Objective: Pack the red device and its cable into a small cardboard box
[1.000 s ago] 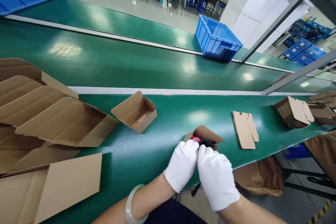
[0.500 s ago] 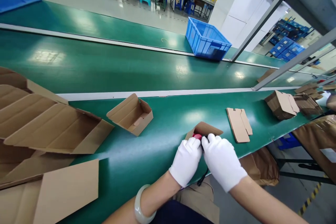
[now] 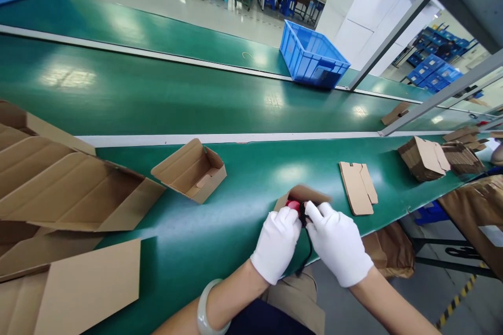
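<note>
Both my hands wear white gloves and meet at the near edge of the green table. My left hand and my right hand together grip a small red and black item with a black cord hanging down from it. The item sits at the mouth of a small open cardboard box lying just beyond my fingers. Most of the item is hidden by my gloves.
An open cardboard tray lies to the left, flat box blanks to the right. Large folded cartons fill the left side. Stacks of blanks sit far right. A blue crate stands beyond the conveyor belt.
My hands have stayed on the red and black item at the box mouth. The black cord now hangs more visibly between my hands. The view shifted slightly.
</note>
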Demonstrator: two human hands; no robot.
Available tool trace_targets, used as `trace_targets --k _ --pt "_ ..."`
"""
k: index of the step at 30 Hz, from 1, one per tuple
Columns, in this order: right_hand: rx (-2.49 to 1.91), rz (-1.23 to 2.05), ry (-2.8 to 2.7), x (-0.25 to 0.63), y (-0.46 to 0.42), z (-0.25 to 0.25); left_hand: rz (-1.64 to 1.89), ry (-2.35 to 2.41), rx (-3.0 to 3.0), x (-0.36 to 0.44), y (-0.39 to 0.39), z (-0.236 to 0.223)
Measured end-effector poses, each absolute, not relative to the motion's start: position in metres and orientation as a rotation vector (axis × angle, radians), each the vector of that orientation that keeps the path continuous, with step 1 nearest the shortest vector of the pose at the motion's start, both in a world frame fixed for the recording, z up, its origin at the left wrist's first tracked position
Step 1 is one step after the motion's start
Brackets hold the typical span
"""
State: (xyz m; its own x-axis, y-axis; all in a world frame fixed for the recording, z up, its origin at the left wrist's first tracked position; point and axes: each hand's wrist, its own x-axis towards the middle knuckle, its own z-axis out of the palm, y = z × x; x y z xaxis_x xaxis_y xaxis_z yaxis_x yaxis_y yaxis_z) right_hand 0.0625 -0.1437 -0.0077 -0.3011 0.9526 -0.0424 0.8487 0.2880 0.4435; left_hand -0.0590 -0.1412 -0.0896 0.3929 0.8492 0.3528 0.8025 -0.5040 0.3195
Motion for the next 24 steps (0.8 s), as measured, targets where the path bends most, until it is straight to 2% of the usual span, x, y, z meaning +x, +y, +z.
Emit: trace_targets --k 4,7,11,17,19,21,23,24 --pt "1.569 0.685 2.283 0.053 -0.144 -0.011 0.791 1.535 2.545 -0.059 -0.138 -0.090" --pt "1.664 0.702 2.268 0.050 -0.142 -0.011 0.788 1.569 2.530 -0.060 -0.135 -0.089" --pt "1.823 0.472 2.295 0.059 -0.133 -0.010 0.746 1.597 2.545 -0.061 -0.134 -0.087" --pt "1.803 0.110 2.602 0.082 -0.122 -0.024 0.727 1.599 2.533 -0.061 -0.134 -0.087" --pt "1.815 0.249 2.728 0.082 -0.126 -0.026 0.742 1.617 2.517 -0.061 -0.133 -0.087" --pt "1.768 0.533 2.713 0.073 -0.132 -0.022 0.732 1.628 2.490 -0.061 -0.132 -0.087" --pt "1.715 0.686 2.508 0.061 -0.135 -0.013 0.702 1.622 2.473 -0.060 -0.131 -0.087" --pt "1.707 0.662 2.378 0.054 -0.134 -0.008 0.689 1.616 2.473 -0.060 -0.131 -0.087"
